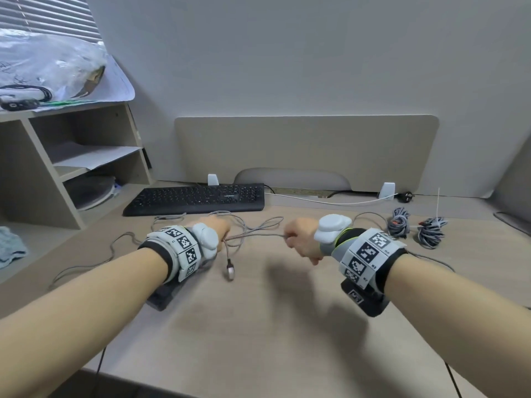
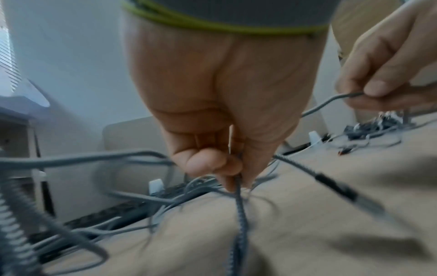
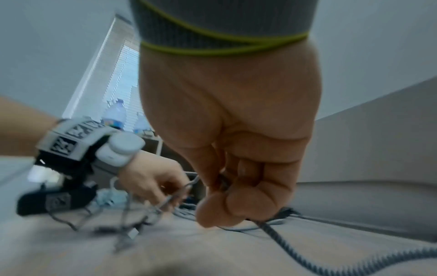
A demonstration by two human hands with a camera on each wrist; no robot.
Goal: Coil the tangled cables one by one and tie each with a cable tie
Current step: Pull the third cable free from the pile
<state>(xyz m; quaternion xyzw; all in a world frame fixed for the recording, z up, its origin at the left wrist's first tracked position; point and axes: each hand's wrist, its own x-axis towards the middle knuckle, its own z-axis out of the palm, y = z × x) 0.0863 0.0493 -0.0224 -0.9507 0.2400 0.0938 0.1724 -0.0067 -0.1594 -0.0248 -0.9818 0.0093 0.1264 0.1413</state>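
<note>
Partly blurred, both hands' fingers (image 2: pixel 205 164) pinch the braided cable (image 1: pixel 255 235), its far loops indistinct.

The keyboard (image 1: pixel 198 198) lies at the back of the desk (image 1: pixel 258 326), before the partition panel (image 1: pixel 304 147). Loose cable (image 1: pixel 253 229) sprawls in front of it. Two coiled cables (image 1: pixel 399 222) sit to the right, side by side. A shelf unit (image 1: pixel 71 156) stands at the left.
</note>
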